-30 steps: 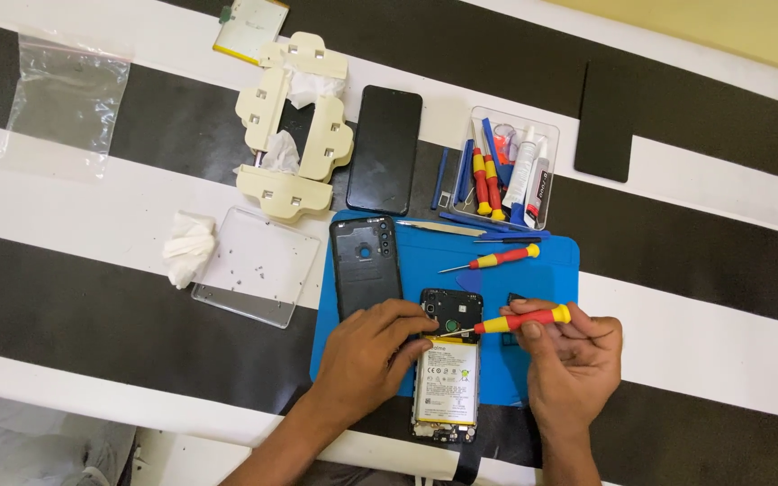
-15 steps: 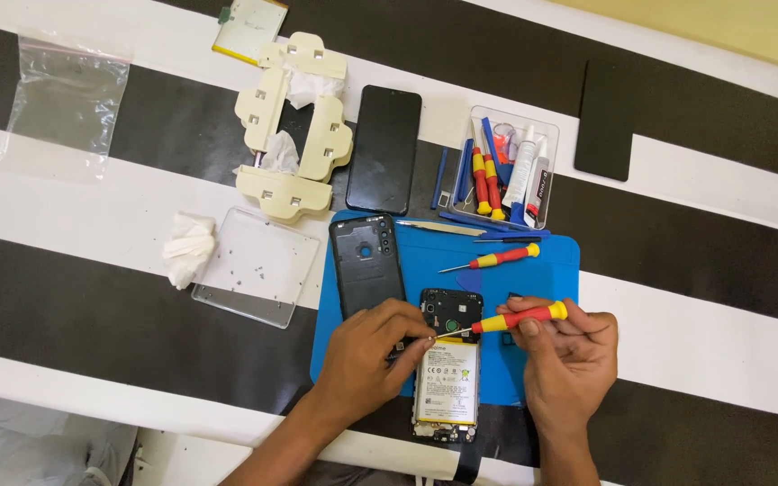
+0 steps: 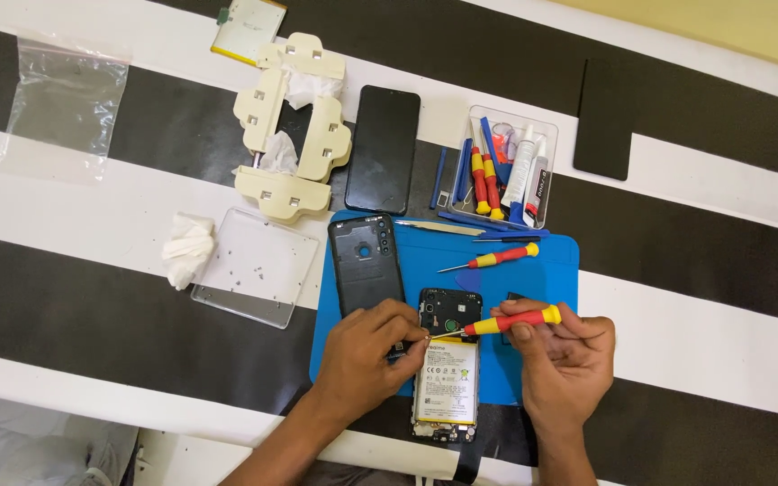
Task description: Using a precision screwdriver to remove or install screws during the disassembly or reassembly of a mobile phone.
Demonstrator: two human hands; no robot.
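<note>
A: Position of the hands?

B: Right hand (image 3: 562,358) grips a red-and-yellow screwdriver (image 3: 506,321) between thumb and fingers; its tip meets the left edge of the opened phone (image 3: 446,364), just below the camera section. Left hand (image 3: 366,353) is curled closed, fingertips pressed to that same edge, beside the tip.

A: Location of the phone?

B: Face down on the blue mat (image 3: 551,261), battery exposed, between both hands.

A: Adjacent items?

B: Removed back cover (image 3: 366,261) lies just left of the phone on the mat. A second screwdriver (image 3: 490,259) rests above. A clear tray (image 3: 256,266) sits left of the mat, a tool box (image 3: 513,166) beyond it.
</note>
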